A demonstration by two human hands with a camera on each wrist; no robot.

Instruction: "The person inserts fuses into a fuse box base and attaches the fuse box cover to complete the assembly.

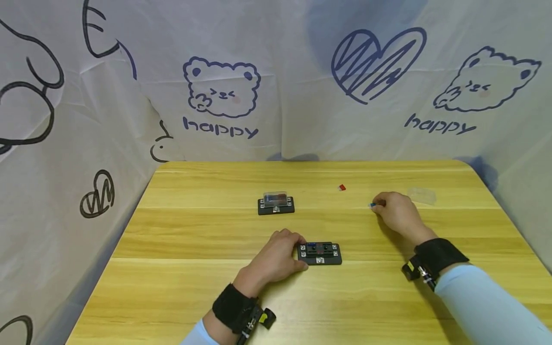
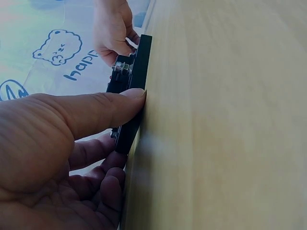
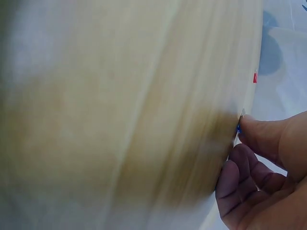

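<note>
My left hand (image 1: 278, 256) grips the left end of a black fuse block (image 1: 320, 254) lying on the table. In the left wrist view the thumb (image 2: 115, 108) presses its base edge, with fingers at the near end. A bit of blue shows in the block's slots. To the right, my right hand (image 1: 398, 213) pinches a small blue blade fuse (image 1: 372, 205) just above or at the tabletop; I cannot tell which. Its metal prongs poke out past the thumb in the right wrist view. Beyond it lies a red blade fuse (image 1: 342, 188).
A second fuse block (image 1: 276, 211) under a clear cover (image 1: 275, 198) stands behind the left hand. A loose transparent cover (image 1: 422, 195) lies just beyond the right hand. White cloth (image 1: 297, 86) with drawings hangs behind the wooden table (image 1: 194, 230).
</note>
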